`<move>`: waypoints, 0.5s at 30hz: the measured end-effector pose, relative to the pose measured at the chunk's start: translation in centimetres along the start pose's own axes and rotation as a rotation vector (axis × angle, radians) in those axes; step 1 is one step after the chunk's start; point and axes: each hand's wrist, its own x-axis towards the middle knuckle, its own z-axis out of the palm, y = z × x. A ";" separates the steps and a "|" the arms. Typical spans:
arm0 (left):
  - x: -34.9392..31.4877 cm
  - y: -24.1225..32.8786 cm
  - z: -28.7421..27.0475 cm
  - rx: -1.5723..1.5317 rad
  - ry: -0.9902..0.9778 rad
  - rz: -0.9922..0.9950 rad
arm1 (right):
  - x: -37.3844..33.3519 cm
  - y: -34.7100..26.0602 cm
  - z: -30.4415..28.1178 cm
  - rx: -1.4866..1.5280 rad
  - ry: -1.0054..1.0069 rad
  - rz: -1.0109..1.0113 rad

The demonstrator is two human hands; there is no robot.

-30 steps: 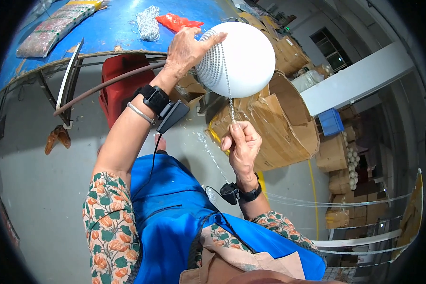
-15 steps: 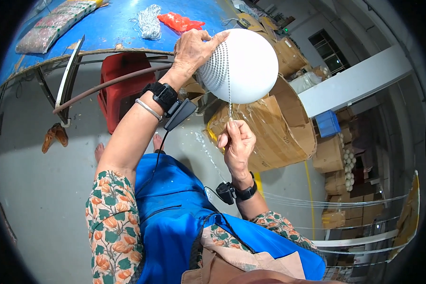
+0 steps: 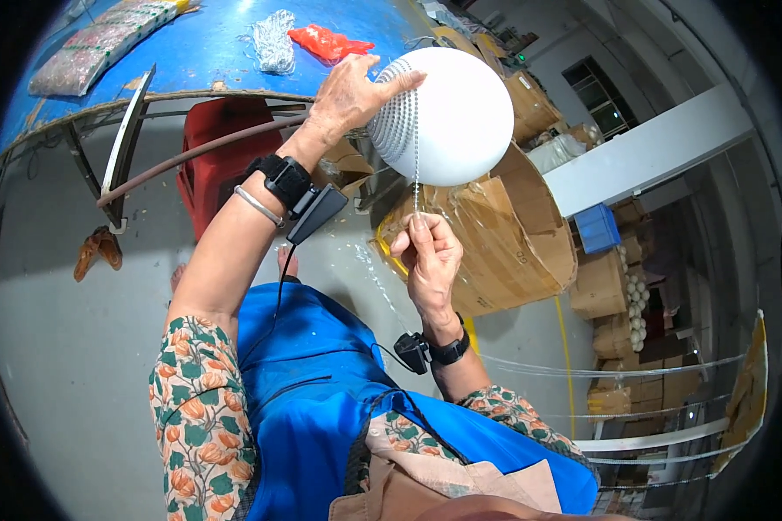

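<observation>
- White, smooth and round, the ball [image 3: 460, 113] is held up in front of the person, above a large open cardboard box [image 3: 495, 243] and just off the near edge of the blue surface [image 3: 208, 52].
- Rows of small beads cover the left part of the ball; the rest of its shell is bare.
- Left hand [image 3: 347, 95]: the palm and curled fingers [image 3: 400, 80] lie on the upper left of the ball, over the beaded area, and hold it up.
- A thin bead string [image 3: 416, 148] hangs straight down from the beaded area, taut between the ball and the right hand.
- Right hand [image 3: 430, 256]: positioned just below the ball, fingers closed in a pinch on the lower end of the bead string.
- Both wrists carry a black strap with a small black unit attached; a thin cable runs from each toward the body.
- Sleeves are floral-patterned; a blue apron [image 3: 321, 391] covers the lap.
- On the blue surface lie a bundle of white string [image 3: 274, 39], a red plastic bag [image 3: 326, 42] and a long clear packet [image 3: 96, 52].
- A red stool [image 3: 222, 148] stands under the edge of the surface.
- Stacked cardboard boxes [image 3: 626, 347] and a blue crate [image 3: 598, 227] stand well apart to the right.
</observation>
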 end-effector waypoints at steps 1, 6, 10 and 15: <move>0.0 -0.2 0.4 0.059 0.209 0.096 | -0.1 -0.1 0.0 -0.002 -0.005 0.023; 0.2 0.5 0.3 -0.040 0.204 0.083 | 0.4 -0.2 0.3 -0.002 0.041 -0.018; 0.3 1.4 -0.7 -0.112 0.006 -0.036 | 1.3 0.1 0.4 0.038 0.067 -0.011; 0.4 0.6 -1.0 -0.066 -0.161 -0.078 | 2.0 0.6 0.6 0.062 0.088 -0.029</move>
